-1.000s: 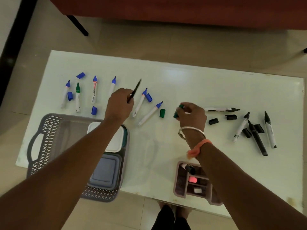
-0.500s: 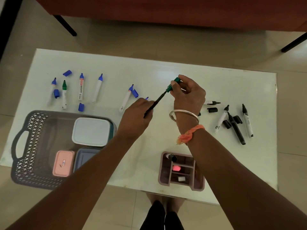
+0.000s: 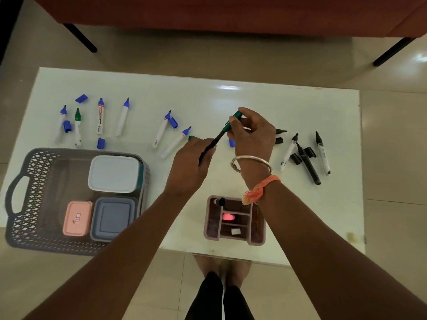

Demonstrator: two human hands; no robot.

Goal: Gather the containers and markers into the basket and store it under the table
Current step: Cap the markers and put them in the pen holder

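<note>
With the left hand (image 3: 191, 162) gripping the dark marker (image 3: 211, 145) above the table (image 3: 208, 98) and the right hand (image 3: 250, 132) pinching its green cap (image 3: 232, 122), misalignment could leave the cap loose, away from the basket (image 3: 32, 185).

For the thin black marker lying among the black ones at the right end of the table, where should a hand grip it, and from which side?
Grip the thin black marker at mid-barrel, from above, fingers pinching across its width. It lies flat on the table, tip pointing away. A loose black cap touches its upper part, so the lower barrel looks clearer.
</note>
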